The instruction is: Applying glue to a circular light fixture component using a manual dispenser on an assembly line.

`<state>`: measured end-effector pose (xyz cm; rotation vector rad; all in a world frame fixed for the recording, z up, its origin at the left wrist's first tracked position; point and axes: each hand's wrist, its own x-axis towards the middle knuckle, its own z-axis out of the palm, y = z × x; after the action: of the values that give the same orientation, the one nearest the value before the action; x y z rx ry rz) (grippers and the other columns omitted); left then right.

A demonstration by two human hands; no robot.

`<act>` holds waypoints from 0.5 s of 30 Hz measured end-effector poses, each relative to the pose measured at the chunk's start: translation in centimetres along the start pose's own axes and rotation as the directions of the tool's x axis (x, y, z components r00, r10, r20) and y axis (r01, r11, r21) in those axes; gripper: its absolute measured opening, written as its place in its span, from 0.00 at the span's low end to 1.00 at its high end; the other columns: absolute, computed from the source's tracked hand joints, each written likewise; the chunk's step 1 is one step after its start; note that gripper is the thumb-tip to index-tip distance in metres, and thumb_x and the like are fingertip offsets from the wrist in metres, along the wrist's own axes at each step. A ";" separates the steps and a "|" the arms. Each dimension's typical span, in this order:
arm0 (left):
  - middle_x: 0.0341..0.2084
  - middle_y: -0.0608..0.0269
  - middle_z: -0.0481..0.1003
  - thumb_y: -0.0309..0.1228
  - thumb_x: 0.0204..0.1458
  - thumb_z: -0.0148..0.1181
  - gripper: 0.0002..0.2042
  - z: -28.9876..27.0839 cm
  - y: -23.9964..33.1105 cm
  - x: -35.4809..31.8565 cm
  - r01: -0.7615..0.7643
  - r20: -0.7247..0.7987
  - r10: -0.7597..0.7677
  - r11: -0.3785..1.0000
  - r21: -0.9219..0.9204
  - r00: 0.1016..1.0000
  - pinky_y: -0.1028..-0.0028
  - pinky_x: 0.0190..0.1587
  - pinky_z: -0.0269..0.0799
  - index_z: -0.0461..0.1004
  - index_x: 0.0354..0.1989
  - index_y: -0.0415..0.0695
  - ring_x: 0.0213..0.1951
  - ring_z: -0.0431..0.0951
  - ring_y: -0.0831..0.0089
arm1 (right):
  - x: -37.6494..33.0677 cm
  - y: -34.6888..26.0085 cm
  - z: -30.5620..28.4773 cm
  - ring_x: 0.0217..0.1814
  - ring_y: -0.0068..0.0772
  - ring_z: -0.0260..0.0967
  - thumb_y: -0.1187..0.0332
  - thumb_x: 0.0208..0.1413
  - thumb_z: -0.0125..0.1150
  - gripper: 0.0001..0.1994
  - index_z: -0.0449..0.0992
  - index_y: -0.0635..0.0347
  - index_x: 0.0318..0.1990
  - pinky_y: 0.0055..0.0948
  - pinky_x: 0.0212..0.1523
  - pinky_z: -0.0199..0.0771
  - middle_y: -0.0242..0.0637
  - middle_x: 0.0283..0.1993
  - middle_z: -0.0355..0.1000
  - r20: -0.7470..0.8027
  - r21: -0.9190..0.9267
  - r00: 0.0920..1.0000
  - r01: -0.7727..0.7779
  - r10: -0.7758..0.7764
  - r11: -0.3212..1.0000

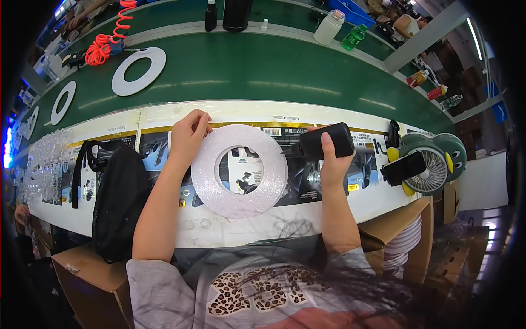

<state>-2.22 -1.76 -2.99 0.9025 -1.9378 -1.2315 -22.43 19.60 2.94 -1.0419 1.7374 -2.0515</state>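
A white, glittery flat ring lies on the worktop in front of me, and printed card shows through its hole. My left hand rests by the ring's upper left edge, fingers curled into a loose fist with nothing visible in it. To the right of the ring, my right hand grips a black phone-shaped block, the thumb lying across its face. Whether it is a phone I cannot tell. Dark printed card sheets lie beneath the ring and the hands.
Left of my arm sits a black bag, with clear plastic pieces beyond it. A green fan with a phone against it stands right. More white rings lie on the green belt. Cardboard boxes flank me below.
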 end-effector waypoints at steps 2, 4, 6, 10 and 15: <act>0.17 0.64 0.74 0.31 0.58 0.50 0.10 0.1 0.1 0.1 -0.003 0.001 0.003 1.000 0.003 1.000 0.80 0.27 0.67 0.73 0.30 0.38 0.21 0.72 0.81 | 0.1 0.0 -0.1 0.39 0.32 0.75 0.69 0.55 0.56 0.11 0.72 0.67 0.41 0.29 0.44 0.74 0.46 0.35 0.76 0.025 -0.026 0.999 0.021 -0.020 0.999; 0.17 0.64 0.74 0.31 0.58 0.50 0.10 0.1 0.0 0.1 0.000 0.007 0.000 1.000 -0.007 1.000 0.80 0.27 0.67 0.73 0.30 0.38 0.21 0.72 0.81 | -0.1 -0.4 0.4 0.38 0.32 0.75 0.69 0.55 0.56 0.11 0.72 0.67 0.42 0.29 0.43 0.74 0.47 0.35 0.76 0.022 -0.017 1.000 -0.005 0.005 1.000; 0.17 0.64 0.74 0.31 0.58 0.50 0.10 0.0 -0.2 0.0 -0.003 0.006 0.003 1.000 -0.006 1.000 0.80 0.27 0.67 0.73 0.31 0.38 0.21 0.73 0.81 | -0.1 -0.4 0.5 0.38 0.32 0.75 0.69 0.55 0.56 0.11 0.71 0.68 0.43 0.29 0.41 0.75 0.47 0.34 0.76 0.018 -0.008 0.999 -0.029 0.029 1.000; 0.17 0.63 0.74 0.31 0.58 0.50 0.10 0.0 0.0 0.0 -0.003 0.004 0.003 1.000 0.005 1.000 0.80 0.28 0.67 0.73 0.31 0.38 0.21 0.73 0.80 | 0.0 0.3 -0.1 0.38 0.32 0.75 0.71 0.54 0.58 0.12 0.71 0.68 0.43 0.29 0.41 0.76 0.46 0.34 0.76 0.050 -0.046 0.998 0.029 -0.027 0.998; 0.18 0.63 0.75 0.31 0.58 0.50 0.10 0.0 0.0 0.0 0.009 0.008 -0.009 1.000 0.005 1.000 0.80 0.28 0.68 0.73 0.31 0.38 0.22 0.73 0.80 | -0.1 0.6 -0.1 0.38 0.33 0.75 0.72 0.53 0.60 0.11 0.72 0.68 0.43 0.30 0.40 0.77 0.44 0.34 0.76 0.051 -0.029 0.998 0.048 -0.046 0.998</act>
<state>-2.17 -1.73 -2.95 0.9103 -1.9458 -1.2382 -22.60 19.58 2.33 -1.1439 1.7405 -2.0139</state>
